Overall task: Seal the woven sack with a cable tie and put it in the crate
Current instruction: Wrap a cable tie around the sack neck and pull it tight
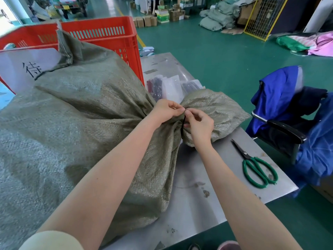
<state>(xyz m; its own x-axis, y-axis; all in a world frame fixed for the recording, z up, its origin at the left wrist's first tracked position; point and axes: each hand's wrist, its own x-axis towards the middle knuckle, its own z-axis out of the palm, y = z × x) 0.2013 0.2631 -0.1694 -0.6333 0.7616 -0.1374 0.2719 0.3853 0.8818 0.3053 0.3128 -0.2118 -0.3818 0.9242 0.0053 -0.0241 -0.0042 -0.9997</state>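
Observation:
A large grey-green woven sack (pixel 86 112) lies full on the metal table (pixel 207 192), its neck gathered toward the right. A thin black cable tie (pixel 183 126) runs round the bunched neck. My left hand (pixel 166 110) grips the neck from the left and pinches one end of the tie at the top. My right hand (pixel 199 126) pinches the tie from the right, fingertips meeting the left hand's. The loose mouth of the sack (pixel 214 112) fans out beyond the tie. The red plastic crate (pixel 100 33) stands behind the sack.
Green-handled scissors (pixel 255 165) lie on the table to the right. Clear bags of small items (pixel 167 87) sit behind the sack's neck. A chair draped with blue cloth (pixel 288 109) stands off the right edge. A white sign (pixel 25 65) leans by the crate.

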